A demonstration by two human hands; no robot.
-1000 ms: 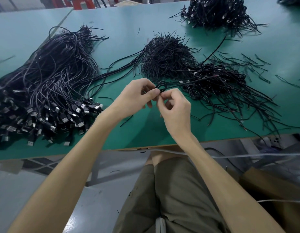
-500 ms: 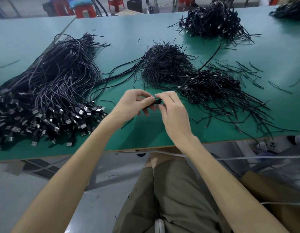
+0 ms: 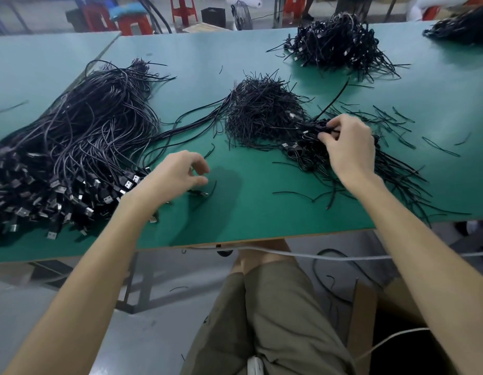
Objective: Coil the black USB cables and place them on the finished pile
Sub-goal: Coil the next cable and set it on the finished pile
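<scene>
My right hand (image 3: 348,147) reaches over the finished pile (image 3: 308,158) of coiled black USB cables, right of centre on the green table (image 3: 248,209). Its fingertips pinch a small coiled cable (image 3: 317,129) at the top of that pile. My left hand (image 3: 180,171) hovers low over the table with loosely curled fingers and holds nothing. It is beside the plug ends of the big bundle of uncoiled cables (image 3: 86,136) on the left. One loose cable end (image 3: 201,193) lies just below the left hand's fingers.
A heap of short black tie wires (image 3: 262,115) lies mid-table, between the bundle and the finished pile. Another cable heap (image 3: 335,47) sits at the far right. Loose wires scatter right of the finished pile. A white cord (image 3: 302,255) runs below the table's near edge (image 3: 262,240).
The hands, joined at table centre on one coil, have parted. The right hand carried the coil right and away to the finished pile. The left hand moved left toward the uncoiled bundle.
</scene>
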